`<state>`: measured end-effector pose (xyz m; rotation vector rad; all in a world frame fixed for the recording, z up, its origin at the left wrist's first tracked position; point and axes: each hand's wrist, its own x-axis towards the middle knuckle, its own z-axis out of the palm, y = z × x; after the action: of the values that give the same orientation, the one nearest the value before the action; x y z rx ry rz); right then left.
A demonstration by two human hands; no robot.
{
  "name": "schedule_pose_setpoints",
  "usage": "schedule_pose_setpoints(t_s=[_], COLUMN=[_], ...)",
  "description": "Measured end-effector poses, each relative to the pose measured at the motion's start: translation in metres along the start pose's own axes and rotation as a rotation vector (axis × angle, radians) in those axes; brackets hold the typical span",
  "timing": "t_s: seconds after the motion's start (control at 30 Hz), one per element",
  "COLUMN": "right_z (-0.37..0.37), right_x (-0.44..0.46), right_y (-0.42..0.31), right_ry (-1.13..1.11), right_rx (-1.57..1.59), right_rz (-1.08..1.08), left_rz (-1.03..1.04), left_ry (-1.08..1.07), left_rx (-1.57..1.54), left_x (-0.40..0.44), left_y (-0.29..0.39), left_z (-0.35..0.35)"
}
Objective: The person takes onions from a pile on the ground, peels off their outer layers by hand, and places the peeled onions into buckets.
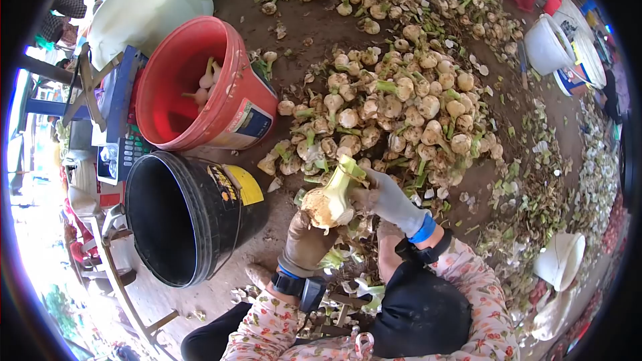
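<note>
A large garlic bulb [325,206] with a thick pale green stem is held up in front of me, its root end toward the lower left. My left hand [306,246], in a soiled brownish glove, grips the bulb from below. At the stem side, my right hand [393,202], in a whitish glove, has its fingers closed against the stem. Whether it also holds a tool is hidden. Just beyond both hands lies a heap of untrimmed garlic [401,103]. Trimmed stem pieces and leaves lie on the ground below the hands.
To the left stand a black bucket [231,217] and a red bucket [244,87] with a few cleaned garlic bulbs [206,87] inside. A blue scale [117,134] is behind them. White buckets [548,45] stand at the far right; another white container [560,261] lies tilted among the peelings.
</note>
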<state>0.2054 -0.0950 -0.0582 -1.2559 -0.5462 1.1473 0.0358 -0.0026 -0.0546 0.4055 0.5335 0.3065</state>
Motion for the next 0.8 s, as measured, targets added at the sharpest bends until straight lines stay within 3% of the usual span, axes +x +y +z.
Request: schedule_pose_setpoints(t_s=[0.07, 0.13, 0.2, 0.23, 0.3, 0.33, 0.37, 0.53, 0.57, 0.67, 0.77, 0.8], right_z=[-0.001, -0.009, -0.007, 0.002, 0.006, 0.003, 0.001, -0.011, -0.015, -0.022, -0.02, -0.019], right_x=[0.005, 0.015, 0.012, 0.0, -0.009, -0.009, -0.01, -0.013, -0.013, -0.019, -0.024, -0.023], right_y=[0.009, 0.009, 0.007, 0.001, -0.007, -0.008, -0.01, 0.009, 0.012, -0.004, -0.01, -0.006], right_ry=[0.079, 0.115, 0.144, 0.15, 0.138, 0.121, 0.105, 0.045, -0.022, -0.255, -0.389, -0.397], right_rx=[-0.454, -0.758, -0.66, -0.41, -0.075, 0.011, 0.101, 0.328, 0.255, 0.093, 0.336, 0.244], right_rz=[-0.46, -0.703, -0.624, -0.419, -0.11, -0.009, 0.095, 0.086, 0.055, 0.034, 0.015, 0.009], left_rz=[-0.151, -0.247, -0.235, -0.208, -0.047, 0.095, 0.164, 0.354, 0.382, 0.158, -0.069, -0.06], left_ry=[-0.25, -0.4, -0.35, -0.273, 0.088, 0.004, 0.046, 0.142, 0.158, 0.06, 0.035, -0.039], left_rx=[-0.114, -0.233, -0.227, -0.155, 0.245, 0.546, 0.56, 0.584, 0.629, 0.38, 0.144, 0.262], left_x=[0.008, 0.014, 0.018, 0.019, 0.017, 0.017, 0.016, 0.011, 0.011, 0.005, 0.005, 0.006], left_y=[0.005, 0.009, 0.012, 0.015, 0.016, 0.012, 0.011, 0.007, 0.007, 0.019, 0.019, 0.02], left_z=[-0.01, -0.014, -0.009, 0.0, 0.023, 0.008, 0.006, 0.015, 0.017, 0.016, 0.007, 0.005])
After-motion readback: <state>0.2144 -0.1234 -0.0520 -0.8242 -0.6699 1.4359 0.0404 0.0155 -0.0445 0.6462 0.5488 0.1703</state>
